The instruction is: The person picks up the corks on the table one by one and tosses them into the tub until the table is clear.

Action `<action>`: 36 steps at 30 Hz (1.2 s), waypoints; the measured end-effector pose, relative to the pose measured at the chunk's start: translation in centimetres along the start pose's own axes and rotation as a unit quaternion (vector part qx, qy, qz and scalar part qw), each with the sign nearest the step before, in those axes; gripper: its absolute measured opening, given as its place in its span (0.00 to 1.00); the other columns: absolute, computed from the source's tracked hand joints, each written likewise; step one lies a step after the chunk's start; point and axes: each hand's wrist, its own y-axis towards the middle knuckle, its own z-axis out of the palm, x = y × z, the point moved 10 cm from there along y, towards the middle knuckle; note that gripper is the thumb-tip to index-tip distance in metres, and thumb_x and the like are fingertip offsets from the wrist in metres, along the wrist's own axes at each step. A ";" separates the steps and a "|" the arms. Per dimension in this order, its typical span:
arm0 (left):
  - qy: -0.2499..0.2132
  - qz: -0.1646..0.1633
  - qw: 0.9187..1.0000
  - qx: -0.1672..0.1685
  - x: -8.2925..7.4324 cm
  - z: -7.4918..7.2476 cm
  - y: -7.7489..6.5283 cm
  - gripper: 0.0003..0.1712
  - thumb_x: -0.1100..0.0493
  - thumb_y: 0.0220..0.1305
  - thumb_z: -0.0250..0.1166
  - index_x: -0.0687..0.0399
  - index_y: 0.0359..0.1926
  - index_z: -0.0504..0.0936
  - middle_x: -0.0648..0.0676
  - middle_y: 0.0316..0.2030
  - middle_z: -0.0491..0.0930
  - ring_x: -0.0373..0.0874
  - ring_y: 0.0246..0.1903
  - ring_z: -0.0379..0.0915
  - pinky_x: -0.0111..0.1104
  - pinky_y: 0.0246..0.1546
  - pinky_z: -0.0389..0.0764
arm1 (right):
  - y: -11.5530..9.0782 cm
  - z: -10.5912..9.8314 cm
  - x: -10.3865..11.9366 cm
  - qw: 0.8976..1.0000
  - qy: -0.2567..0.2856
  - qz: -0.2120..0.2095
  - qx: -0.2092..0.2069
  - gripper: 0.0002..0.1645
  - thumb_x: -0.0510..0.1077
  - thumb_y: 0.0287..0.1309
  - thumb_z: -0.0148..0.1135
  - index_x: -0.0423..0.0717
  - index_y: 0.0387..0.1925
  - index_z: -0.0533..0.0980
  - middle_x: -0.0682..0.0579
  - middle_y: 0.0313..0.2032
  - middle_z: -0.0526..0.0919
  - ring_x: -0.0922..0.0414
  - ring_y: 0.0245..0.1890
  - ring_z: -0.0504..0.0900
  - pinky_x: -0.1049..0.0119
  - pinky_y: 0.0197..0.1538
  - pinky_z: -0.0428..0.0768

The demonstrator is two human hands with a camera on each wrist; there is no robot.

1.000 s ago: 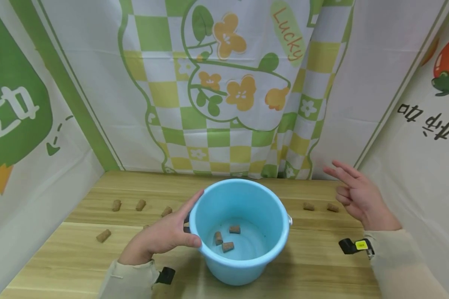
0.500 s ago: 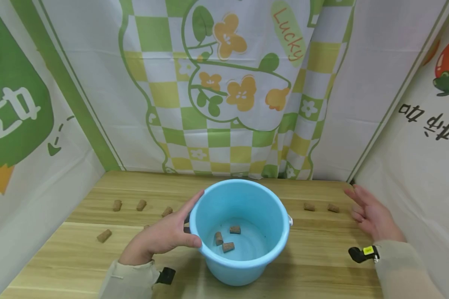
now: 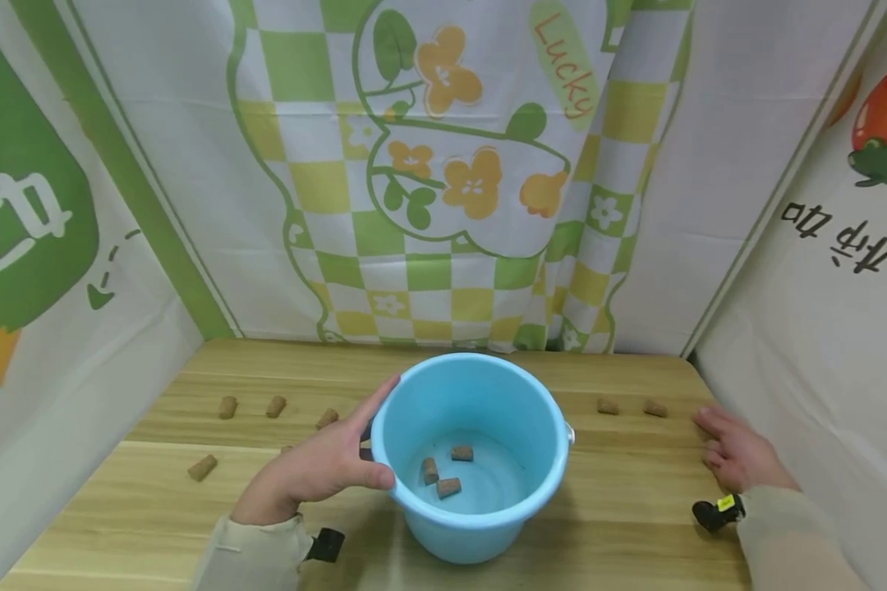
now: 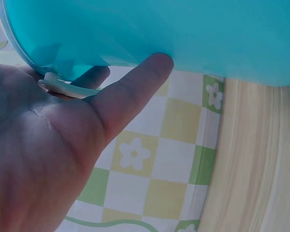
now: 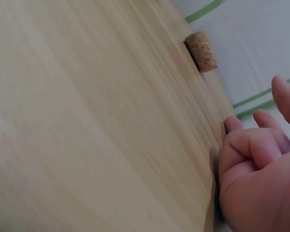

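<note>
A light-blue bucket [image 3: 467,533] stands on the wooden table. My left hand [image 3: 314,472] rests against its left side, thumb and index finger spread along the outside of the rim. In the left wrist view, a straight finger [image 4: 135,89] touches the bucket wall [image 4: 208,38], and a pale handle piece [image 4: 67,87] lies near the palm. Three corks [image 3: 448,487] lie on the bucket floor. My right hand [image 3: 742,451] is low at the right table edge, a short way right of a cork [image 3: 655,408], some fingers bent and nothing held. Another cork [image 3: 608,406] lies further left.
Several corks [image 3: 227,407] are scattered left of the bucket, one [image 3: 286,449] partly hidden behind my left hand. Printed cloth [image 3: 443,271] hangs at the back, and fabric walls close both sides. The table's right edge [image 3: 698,369] runs beside my right hand.
My right hand has come down and towards me, from above the back right of the table to its right edge. The left hand, bucket and corks stay in place.
</note>
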 end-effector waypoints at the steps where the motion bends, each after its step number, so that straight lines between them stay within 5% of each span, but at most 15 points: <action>1: 0.000 0.003 1.000 0.001 -0.1 0.0 0.0 0.68 0.44 0.56 0.76 0.37 0.80 0.34 0.60 0.75 0.47 0.62 0.65 0.58 0.48 0.57 0.71 | 0.2 0.1 0.0 1.000 -0.015 -0.002 -0.004 0.31 0.42 0.70 0.59 0.61 0.69 0.60 0.63 0.40 0.81 0.67 0.16 0.60 0.73 0.19 0.64; 6: -0.003 0.005 1.000 0.001 -0.2 0.0 0.0 0.67 0.44 0.56 0.76 0.37 0.80 0.34 0.60 0.75 0.46 0.63 0.65 0.58 0.49 0.57 0.71 | 1.3 0.9 -0.1 0.995 -0.102 -0.009 -0.017 0.50 0.45 0.71 0.58 0.52 0.80 0.37 0.58 0.61 0.63 0.67 0.16 0.57 0.73 0.20 0.64; 11: 0.001 0.004 1.000 0.000 -0.2 0.0 0.0 0.68 0.44 0.55 0.76 0.38 0.80 0.34 0.61 0.75 0.47 0.63 0.65 0.59 0.47 0.57 0.71 | 2.1 1.7 -0.1 0.985 -0.170 -0.008 -0.020 0.49 0.49 0.72 0.56 0.51 0.79 0.37 0.52 0.76 0.38 0.67 0.16 0.56 0.73 0.21 0.64; 14: -0.001 0.003 1.000 -0.001 -0.2 -0.1 0.0 0.68 0.44 0.55 0.77 0.38 0.80 0.34 0.60 0.75 0.47 0.63 0.65 0.59 0.47 0.57 0.72 | 2.3 2.2 0.0 0.977 -0.214 -0.011 -0.022 0.49 0.51 0.73 0.56 0.50 0.79 0.37 0.46 0.77 0.33 0.67 0.16 0.58 0.73 0.21 0.65; 24: 0.003 -0.006 1.000 -0.006 -0.2 -0.3 -0.1 0.68 0.45 0.55 0.77 0.38 0.80 0.34 0.60 0.75 0.47 0.63 0.65 0.59 0.46 0.56 0.72 | 3.0 3.3 0.2 0.968 -0.247 -0.035 -0.039 0.48 0.44 0.68 0.64 0.45 0.79 0.48 0.47 0.73 0.53 0.69 0.15 0.60 0.75 0.18 0.67; 32: -0.008 0.002 1.000 -0.001 -0.2 0.0 0.1 0.68 0.45 0.54 0.77 0.37 0.80 0.35 0.60 0.74 0.49 0.64 0.64 0.59 0.52 0.57 0.71 | 3.7 3.7 -0.2 0.958 -0.281 -0.045 -0.039 0.45 0.38 0.66 0.64 0.41 0.77 0.51 0.40 0.74 0.51 0.69 0.17 0.62 0.75 0.19 0.67; 36: -0.011 0.000 1.000 -0.002 -0.1 0.0 0.1 0.68 0.45 0.54 0.77 0.36 0.80 0.36 0.60 0.74 0.48 0.64 0.64 0.59 0.52 0.56 0.72 | 3.8 3.6 -0.3 0.954 -0.292 -0.055 -0.040 0.41 0.34 0.65 0.62 0.37 0.75 0.56 0.48 0.63 0.70 0.69 0.15 0.62 0.74 0.18 0.67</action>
